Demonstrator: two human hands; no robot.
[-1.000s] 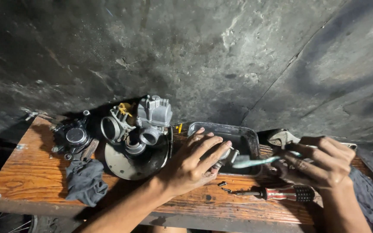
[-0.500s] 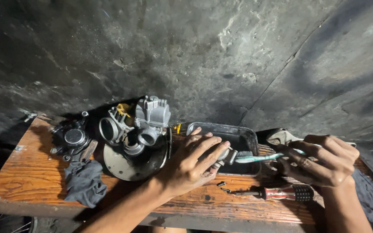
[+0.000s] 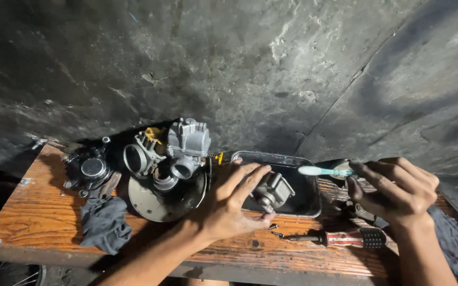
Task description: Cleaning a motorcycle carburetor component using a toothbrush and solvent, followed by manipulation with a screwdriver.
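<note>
Wooden desk [image 3: 43,212]: left hand [image 3: 234,204] grips metal part [image 3: 274,189] over tray [image 3: 308,204]; right hand [image 3: 396,190] grips toothbrush [image 3: 322,171].

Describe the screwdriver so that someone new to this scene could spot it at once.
On the wooden bench, look at the front edge, just before the dark metal tray. The screwdriver lies flat there, below the right hand; its red-and-black ribbed handle is unlike anything nearby.
</note>
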